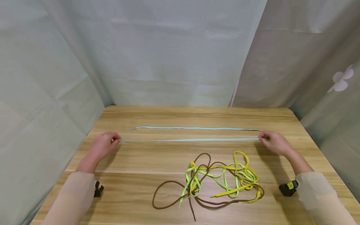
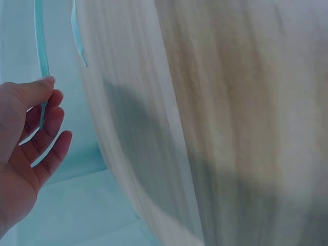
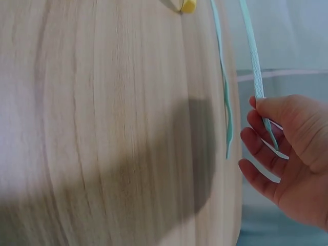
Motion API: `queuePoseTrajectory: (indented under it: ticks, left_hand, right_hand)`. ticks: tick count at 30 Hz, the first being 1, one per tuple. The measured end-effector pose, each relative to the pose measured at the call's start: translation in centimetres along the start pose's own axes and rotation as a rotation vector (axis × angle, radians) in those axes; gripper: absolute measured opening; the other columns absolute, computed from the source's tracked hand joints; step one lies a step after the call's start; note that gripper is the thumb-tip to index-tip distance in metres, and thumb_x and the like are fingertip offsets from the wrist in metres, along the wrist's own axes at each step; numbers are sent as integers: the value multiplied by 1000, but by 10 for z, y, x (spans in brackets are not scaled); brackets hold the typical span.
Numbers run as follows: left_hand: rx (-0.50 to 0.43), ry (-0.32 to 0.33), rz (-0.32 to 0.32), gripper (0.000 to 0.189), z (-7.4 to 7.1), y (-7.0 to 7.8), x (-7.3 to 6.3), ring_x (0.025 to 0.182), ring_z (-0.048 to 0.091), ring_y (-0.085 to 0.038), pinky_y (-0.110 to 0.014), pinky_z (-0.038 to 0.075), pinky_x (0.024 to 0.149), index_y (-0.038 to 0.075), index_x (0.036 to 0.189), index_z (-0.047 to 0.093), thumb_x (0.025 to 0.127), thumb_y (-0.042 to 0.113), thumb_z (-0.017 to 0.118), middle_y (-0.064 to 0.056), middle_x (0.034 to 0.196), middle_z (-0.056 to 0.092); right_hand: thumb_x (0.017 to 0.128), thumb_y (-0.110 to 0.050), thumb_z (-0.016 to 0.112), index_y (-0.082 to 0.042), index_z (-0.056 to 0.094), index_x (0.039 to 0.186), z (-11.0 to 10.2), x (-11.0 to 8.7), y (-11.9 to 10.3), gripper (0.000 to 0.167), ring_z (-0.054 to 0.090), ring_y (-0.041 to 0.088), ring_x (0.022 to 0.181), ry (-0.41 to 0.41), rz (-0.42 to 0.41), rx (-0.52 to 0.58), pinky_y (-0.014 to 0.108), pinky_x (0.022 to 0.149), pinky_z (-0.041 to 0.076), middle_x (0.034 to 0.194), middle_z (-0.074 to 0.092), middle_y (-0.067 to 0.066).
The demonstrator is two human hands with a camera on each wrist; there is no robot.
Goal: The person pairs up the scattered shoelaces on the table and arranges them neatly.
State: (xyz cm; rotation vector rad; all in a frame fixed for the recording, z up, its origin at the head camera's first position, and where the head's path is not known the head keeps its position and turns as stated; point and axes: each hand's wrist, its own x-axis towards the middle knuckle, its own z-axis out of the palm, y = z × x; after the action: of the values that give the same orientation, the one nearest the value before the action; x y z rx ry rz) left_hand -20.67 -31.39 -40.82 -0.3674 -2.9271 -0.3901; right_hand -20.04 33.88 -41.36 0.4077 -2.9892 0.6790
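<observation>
A flat light-blue shoelace (image 1: 197, 139) is stretched straight from side to side between the two hands, above the table. My left hand (image 1: 104, 144) pinches one end between thumb and forefinger, and the lace's tip (image 2: 42, 120) hangs past the fingers. At the other end my right hand (image 1: 275, 142) pinches it the same way, with a short tail (image 3: 271, 136) dangling by the palm. A second light-blue shoelace (image 1: 182, 127) lies almost straight on the table, farther back and roughly parallel to the held one.
Nearer the front of the wooden table (image 1: 126, 193) lies a loose tangle of shoelaces: a brown one (image 1: 166, 207), a yellow one (image 1: 225, 193) and a lime-green one (image 1: 219, 181). Pale curtains (image 1: 168, 56) hang behind and beside the table.
</observation>
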Motion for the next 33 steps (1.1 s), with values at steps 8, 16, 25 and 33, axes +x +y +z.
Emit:
queuePoseTrajectory:
  ticks: [8, 16, 25, 33]
  left_hand:
    - [-2, -60, -50, 9, 7, 0, 17, 63, 53, -16, -33, 39, 55, 11, 83, 64, 85, 20, 64, -2, 76, 62]
    - [-19, -104, -119, 12, 14, 4, 29, 73, 58, -22, -37, 42, 58, 10, 90, 65, 88, 19, 58, -6, 85, 65]
    - [-31, -104, -157, 13, 20, 9, 41, 72, 53, -23, -37, 43, 60, 8, 93, 63, 87, 15, 55, -9, 85, 63]
    - [-27, -108, -196, 12, 25, 11, 52, 67, 51, -22, -32, 38, 51, 9, 89, 60, 87, 16, 51, -8, 80, 60]
  right_hand:
    - [88, -5, 55, 0, 61, 89, 2, 4, 12, 9, 58, 28, 78, 2, 45, -22, 44, 69, 45, 85, 64, 15]
    - [87, -7, 56, 1, 62, 86, 6, 12, 20, 9, 57, 29, 75, 42, 59, -51, 45, 68, 44, 82, 63, 16]
    - [86, -6, 53, 5, 58, 90, 6, 22, 19, 12, 57, 34, 78, 54, 103, -89, 49, 70, 44, 86, 61, 22]
    - [85, -9, 53, 2, 56, 88, 5, 28, 19, 12, 53, 29, 68, 91, 152, -137, 45, 63, 42, 81, 59, 19]
